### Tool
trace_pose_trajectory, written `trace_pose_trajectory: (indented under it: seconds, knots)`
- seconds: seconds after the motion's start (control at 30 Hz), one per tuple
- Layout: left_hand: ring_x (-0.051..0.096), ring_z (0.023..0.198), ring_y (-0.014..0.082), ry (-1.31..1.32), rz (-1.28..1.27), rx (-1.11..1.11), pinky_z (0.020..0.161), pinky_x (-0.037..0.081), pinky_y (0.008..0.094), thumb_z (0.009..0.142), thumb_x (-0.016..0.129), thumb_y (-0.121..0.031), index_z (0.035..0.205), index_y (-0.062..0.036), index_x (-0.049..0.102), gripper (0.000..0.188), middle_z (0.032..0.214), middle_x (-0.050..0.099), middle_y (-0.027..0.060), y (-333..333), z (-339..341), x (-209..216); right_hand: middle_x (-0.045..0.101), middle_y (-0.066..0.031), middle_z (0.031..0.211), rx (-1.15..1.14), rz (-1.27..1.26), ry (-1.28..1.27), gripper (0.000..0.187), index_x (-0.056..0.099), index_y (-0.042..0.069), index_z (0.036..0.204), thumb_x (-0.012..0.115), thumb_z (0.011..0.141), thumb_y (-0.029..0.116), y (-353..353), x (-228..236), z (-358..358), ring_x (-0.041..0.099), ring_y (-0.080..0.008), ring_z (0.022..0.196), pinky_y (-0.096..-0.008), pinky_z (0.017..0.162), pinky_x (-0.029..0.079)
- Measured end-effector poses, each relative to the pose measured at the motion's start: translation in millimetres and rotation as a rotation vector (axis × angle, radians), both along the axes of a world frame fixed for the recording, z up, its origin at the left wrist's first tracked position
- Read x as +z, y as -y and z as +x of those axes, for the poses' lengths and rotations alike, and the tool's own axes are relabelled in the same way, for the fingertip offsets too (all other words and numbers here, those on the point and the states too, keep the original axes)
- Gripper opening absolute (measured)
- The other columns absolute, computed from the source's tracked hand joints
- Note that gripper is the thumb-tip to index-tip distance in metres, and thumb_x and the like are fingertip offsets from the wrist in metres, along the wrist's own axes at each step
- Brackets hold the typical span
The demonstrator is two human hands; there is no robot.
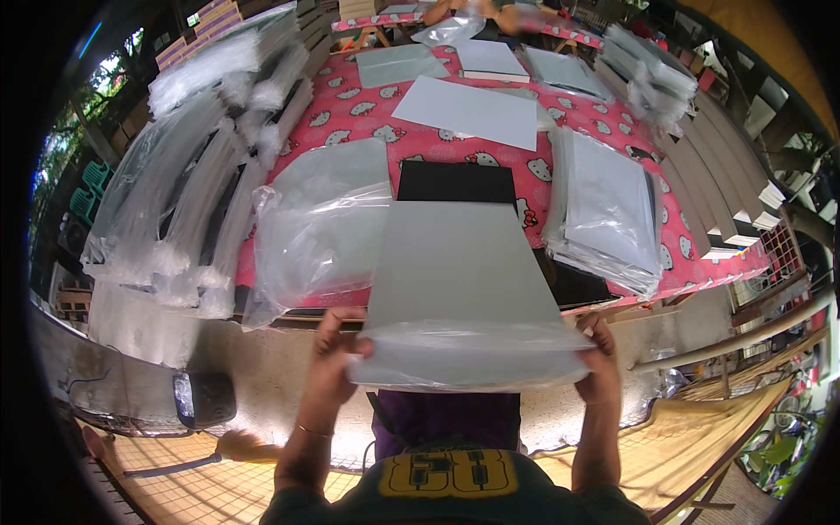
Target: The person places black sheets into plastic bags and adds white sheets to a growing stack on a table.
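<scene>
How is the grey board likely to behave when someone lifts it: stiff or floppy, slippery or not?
The grey board is probably stiff: its long sides look straight, without visible sag. The glossy, loose clear plastic at its near end, held by the left hand and right hand, may slip or crumple.

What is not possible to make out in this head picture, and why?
Head view: near part of the black panel, covered by the grey panel.
Head view: underside of the grey panel, hidden by its top.
Head view: head of a co-worker, cut off by the upper edge.
</scene>
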State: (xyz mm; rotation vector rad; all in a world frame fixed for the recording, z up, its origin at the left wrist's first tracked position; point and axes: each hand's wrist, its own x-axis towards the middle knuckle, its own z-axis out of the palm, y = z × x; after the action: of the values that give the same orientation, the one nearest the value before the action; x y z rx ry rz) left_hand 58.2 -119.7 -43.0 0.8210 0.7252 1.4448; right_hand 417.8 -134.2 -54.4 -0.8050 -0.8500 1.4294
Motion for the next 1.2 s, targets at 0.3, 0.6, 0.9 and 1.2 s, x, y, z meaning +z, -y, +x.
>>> trace_pose_trajectory:
  seconds: [0.3,0.6,0.9,1.2]
  knots:
    - [0.06,0.103,0.0229,0.426,0.257,-0.048,0.089,0.048,0.0398,0.092,0.055,-0.014,0.121,-0.0039,0.051,0.031,0.113,0.061,0.0101,-144.9,1.7,102.4,0.062,-0.0062,0.111,0.072,0.23,-0.417,0.03,0.051,0.004,0.122,0.052,0.094,0.015,-149.3,126.1,-44.0,0.057,-0.02,0.107,-0.0367,0.097,0.042]
    - [0.059,0.095,0.0186,0.27,-0.287,0.029,0.086,0.047,0.0368,0.088,0.06,-0.01,0.113,-0.0031,0.057,0.026,0.104,0.063,0.0069,-184.1,-22.5,-112.0,0.059,-0.0077,0.106,0.021,-0.248,-0.36,0.02,0.057,0.009,0.108,0.058,0.088,0.014,-202.3,-107.8,-12.9,0.058,-0.0201,0.097,-0.0408,0.091,0.042]
    - [0.05,0.087,0.0122,-0.768,0.397,0.136,0.079,0.041,0.0264,0.091,0.06,-0.017,0.107,0.0006,0.056,0.024,0.094,0.059,0.0057,-166.6,33.9,11.8,0.061,-0.0055,0.105,-0.268,0.273,0.319,0.034,0.054,0.002,0.118,0.063,0.089,0.019,-193.7,-40.0,-20.8,0.056,-0.0148,0.094,-0.0278,0.087,0.042]
    - [0.062,0.069,0.0161,-0.234,0.192,-0.123,0.059,0.051,0.0266,0.094,0.055,-0.019,0.112,-0.0009,0.052,0.026,0.093,0.061,0.0107,-206.9,157.1,36.5,0.064,-0.0067,0.102,-0.528,0.215,0.067,0.027,0.058,0.001,0.111,0.063,0.089,0.016,-206.2,54.8,102.0,0.058,-0.0161,0.095,-0.031,0.089,0.042]
